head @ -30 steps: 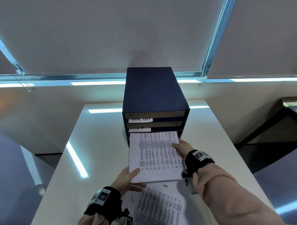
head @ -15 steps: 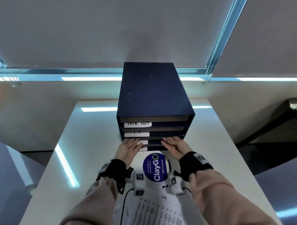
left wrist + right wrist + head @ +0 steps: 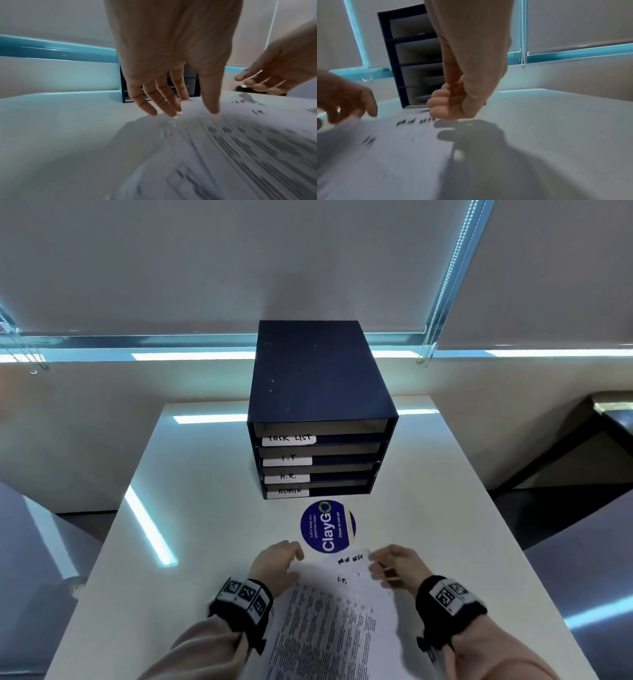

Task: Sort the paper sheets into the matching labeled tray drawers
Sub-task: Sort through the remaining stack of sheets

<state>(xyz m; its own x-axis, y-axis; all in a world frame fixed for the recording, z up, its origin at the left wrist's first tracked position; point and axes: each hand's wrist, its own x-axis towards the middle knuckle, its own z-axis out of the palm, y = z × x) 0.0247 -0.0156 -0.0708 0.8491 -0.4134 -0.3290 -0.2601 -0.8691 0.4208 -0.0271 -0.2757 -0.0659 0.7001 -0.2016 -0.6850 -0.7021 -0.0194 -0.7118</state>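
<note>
A dark blue drawer unit (image 3: pixel 322 378) stands at the far middle of the white table (image 3: pixel 191 508). Its trays are labeled TASK LIST (image 3: pixel 289 438), I.T (image 3: pixel 287 458), H.R. (image 3: pixel 287 477) and ADMIN (image 3: pixel 288 491). A stack of printed paper sheets (image 3: pixel 329 621) lies near the front edge; the top one carries a handwritten I.T. My left hand (image 3: pixel 284 553) touches the stack's top left corner with straight fingers (image 3: pixel 171 108), the thumb on the paper (image 3: pixel 240 142). My right hand (image 3: pixel 380 566) hovers with loosely curled fingers (image 3: pixel 440 106) just over the top right corner, holding nothing.
A round blue ClayGo sticker (image 3: pixel 327 525) lies on the table between the stack and the unit. The table drops off at both sides. A dark bench (image 3: pixel 609 419) stands to the right. Window blinds with a bead chain (image 3: pixel 442 289) hang behind.
A second ago both hands were sliding a sheet into a lower tray. They let it go at the tray front and have drawn back to the stack.
</note>
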